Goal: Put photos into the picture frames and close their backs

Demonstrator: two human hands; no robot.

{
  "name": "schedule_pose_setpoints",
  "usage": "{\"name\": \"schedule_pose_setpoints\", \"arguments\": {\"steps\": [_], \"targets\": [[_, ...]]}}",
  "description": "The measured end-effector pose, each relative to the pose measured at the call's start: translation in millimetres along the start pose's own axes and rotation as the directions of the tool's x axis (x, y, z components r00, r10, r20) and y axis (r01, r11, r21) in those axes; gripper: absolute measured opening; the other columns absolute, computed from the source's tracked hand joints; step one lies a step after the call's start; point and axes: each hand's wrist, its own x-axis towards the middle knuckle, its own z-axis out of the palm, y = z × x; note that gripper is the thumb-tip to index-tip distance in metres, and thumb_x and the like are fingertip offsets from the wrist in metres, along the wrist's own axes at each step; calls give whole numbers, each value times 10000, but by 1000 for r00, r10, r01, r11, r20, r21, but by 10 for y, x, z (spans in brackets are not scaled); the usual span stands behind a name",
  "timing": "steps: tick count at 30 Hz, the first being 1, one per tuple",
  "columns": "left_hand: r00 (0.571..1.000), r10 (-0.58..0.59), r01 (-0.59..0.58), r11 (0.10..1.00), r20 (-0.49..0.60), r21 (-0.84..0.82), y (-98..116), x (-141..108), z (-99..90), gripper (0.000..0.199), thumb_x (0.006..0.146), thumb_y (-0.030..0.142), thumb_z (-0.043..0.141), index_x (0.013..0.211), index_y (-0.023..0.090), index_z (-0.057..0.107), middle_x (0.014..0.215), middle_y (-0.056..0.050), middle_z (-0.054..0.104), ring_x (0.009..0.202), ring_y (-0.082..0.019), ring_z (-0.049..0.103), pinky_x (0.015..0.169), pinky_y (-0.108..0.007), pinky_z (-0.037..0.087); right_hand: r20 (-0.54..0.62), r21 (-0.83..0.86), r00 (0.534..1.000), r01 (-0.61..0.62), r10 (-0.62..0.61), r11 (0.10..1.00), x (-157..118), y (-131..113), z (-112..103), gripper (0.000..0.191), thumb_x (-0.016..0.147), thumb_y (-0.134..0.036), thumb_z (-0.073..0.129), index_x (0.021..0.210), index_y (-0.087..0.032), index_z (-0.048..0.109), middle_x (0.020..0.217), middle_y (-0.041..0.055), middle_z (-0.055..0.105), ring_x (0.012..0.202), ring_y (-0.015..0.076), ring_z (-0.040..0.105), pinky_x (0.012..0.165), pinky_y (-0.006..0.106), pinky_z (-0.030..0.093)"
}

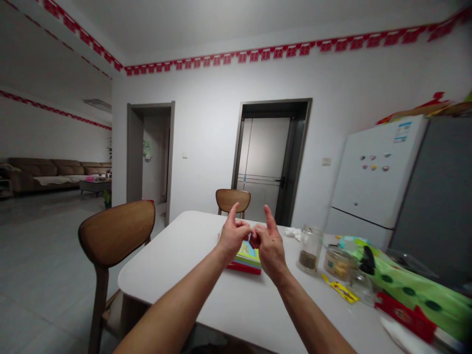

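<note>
My left hand (233, 235) and my right hand (271, 244) are raised over the table (165, 260), close together in the middle of the view. On each, one digit points up while the other fingers curl inward. The curled fingers meet or nearly meet between the hands, and I see no object in them. Behind and below them lies a stack of colourful books or boxes (248, 256), with a green and blue top and a red bottom. My hands hide part of the stack.
Right on the table stand a glass jar (308, 253) with dark contents, a lidded jar (337, 263), a yellow packet (344, 292), a green bag (413, 290) and a red box (405, 314). Wooden chairs stand left (118, 233) and at the far end (233, 199). A fridge (376, 182) stands behind.
</note>
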Motion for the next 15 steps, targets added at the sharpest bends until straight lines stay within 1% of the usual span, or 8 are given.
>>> {"name": "schedule_pose_setpoints", "arguments": {"steps": [1, 3, 5, 8, 10, 12, 14, 15], "targets": [[993, 74, -59, 987, 94, -153, 127, -44, 81, 772, 589, 85, 502, 1288, 227, 206, 582, 94, 472, 470, -67, 464, 505, -182, 372, 5, 85, 1000, 14, -15, 996, -28, -152, 65, 669, 689, -212, 437, 1303, -285, 180, 457, -117, 323, 391, 56, 268, 395, 168, 253], [963, 180, -103, 934, 202, -342, 310, -138, 175, 825, 569, 99, 522, 1302, 217, 165, 573, 98, 467, 454, -63, 451, 484, -181, 360, 15, 164, 1000, 18, -20, 986, -77, -380, 120, 672, 674, -187, 438, 1294, -296, 201, 461, -115, 319, 399, 54, 264, 399, 165, 250], [947, 218, -108, 908, 236, -406, 401, -216, 200, 840, 562, 105, 538, 1305, 221, 163, 575, 98, 472, 460, -63, 457, 483, -181, 356, 34, 168, 999, 7, -13, 986, -114, -507, 113, 678, 664, -174, 435, 1290, -301, 208, 461, -114, 326, 402, 55, 270, 397, 165, 248], [940, 239, -110, 888, 243, -447, 420, -280, 192, 839, 569, 96, 538, 1306, 231, 161, 585, 95, 480, 476, -63, 467, 497, -184, 359, 58, 156, 998, -2, -7, 988, -149, -560, 79, 686, 660, -168, 430, 1291, -309, 201, 459, -116, 337, 395, 53, 275, 392, 164, 242], [943, 231, -98, 882, 241, -462, 389, -295, 184, 845, 567, 87, 540, 1307, 220, 154, 581, 94, 488, 478, -66, 470, 501, -187, 360, 66, 164, 998, -15, 4, 986, -166, -532, 62, 685, 663, -159, 431, 1290, -313, 201, 457, -117, 349, 391, 51, 277, 391, 164, 238], [954, 197, -70, 882, 228, -467, 341, -300, 172, 853, 558, 84, 557, 1302, 209, 158, 575, 93, 498, 475, -69, 469, 499, -189, 356, 62, 188, 998, -39, 28, 981, -178, -460, 45, 676, 667, -153, 444, 1279, -326, 216, 451, -120, 359, 386, 50, 282, 390, 164, 231], [979, 92, 5, 881, 182, -472, 280, -293, 148, 797, 558, 106, 595, 1263, 207, 238, 560, 95, 500, 470, -67, 464, 493, -180, 346, 38, 235, 997, -80, 73, 969, -182, -347, 22, 605, 674, -170, 468, 1234, -323, 299, 446, -121, 375, 377, 47, 289, 388, 164, 231], [988, 15, 61, 879, 156, -473, 249, -285, 131, 697, 575, 143, 613, 1206, 196, 324, 544, 92, 497, 461, -62, 457, 484, -173, 337, 24, 263, 994, -111, 109, 958, -179, -281, 10, 512, 682, -202, 480, 1176, -298, 384, 444, -116, 385, 373, 46, 296, 385, 167, 235]]}}
